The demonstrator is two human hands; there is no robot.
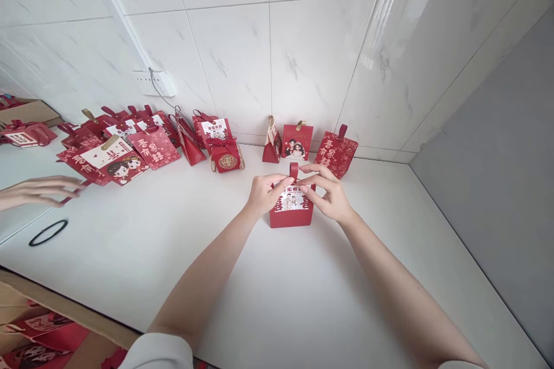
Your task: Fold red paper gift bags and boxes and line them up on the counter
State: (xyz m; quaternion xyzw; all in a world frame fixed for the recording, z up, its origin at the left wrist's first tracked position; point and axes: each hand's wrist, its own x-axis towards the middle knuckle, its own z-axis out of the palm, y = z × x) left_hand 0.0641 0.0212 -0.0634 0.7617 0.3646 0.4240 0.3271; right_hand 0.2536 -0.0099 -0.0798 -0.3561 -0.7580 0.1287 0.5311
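A red paper gift box with a white printed couple on its front stands upright on the white table, and a red ribbon loop sticks up from its top. From the left, my left hand pinches the top edge of the box beside the ribbon, thumb in front. On the other side my right hand grips the top right edge between thumb and fingers, its index finger reaching toward the loop. Both hands partly cover the upper part of the box.
Against the tiled wall stand a triangular red box, a couple-printed box and a patterned box. More red boxes crowd the left. Another person's hand touches a ribbon near a black ring. A carton sits lower left.
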